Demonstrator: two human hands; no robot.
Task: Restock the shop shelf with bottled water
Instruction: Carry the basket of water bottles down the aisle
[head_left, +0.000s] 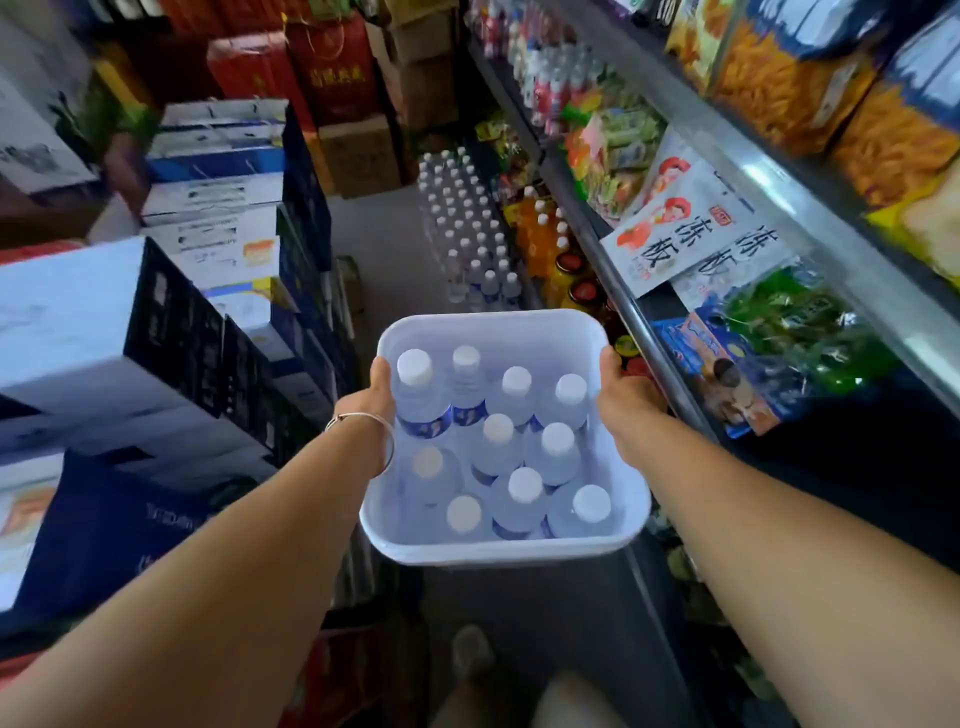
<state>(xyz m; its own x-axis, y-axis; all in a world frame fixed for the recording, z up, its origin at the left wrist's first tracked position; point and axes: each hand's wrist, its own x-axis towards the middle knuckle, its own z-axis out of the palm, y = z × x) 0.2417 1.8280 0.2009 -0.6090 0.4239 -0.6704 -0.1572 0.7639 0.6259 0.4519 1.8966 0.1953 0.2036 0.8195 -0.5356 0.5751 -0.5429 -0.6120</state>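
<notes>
— Where's the water?

— In my white tub (498, 332): ten capped bottles (497, 437) standing upright, carried out in front of me in the aisle, shelf (779, 192) of snacks to my right.

— And your grip?

— Left hand (370, 397) curled over the tub's left rim, right hand (626, 392) clamped on the right rim. More packed water (467, 228) sits on the floor ahead.

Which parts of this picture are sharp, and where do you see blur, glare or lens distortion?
Head view: the white tub of water bottles and the left hand and right hand gripping its rim are fairly sharp; the snack shelves at upper right are blurred, with glare along the metal edge; boxes at left bend with wide-angle distortion.
</notes>
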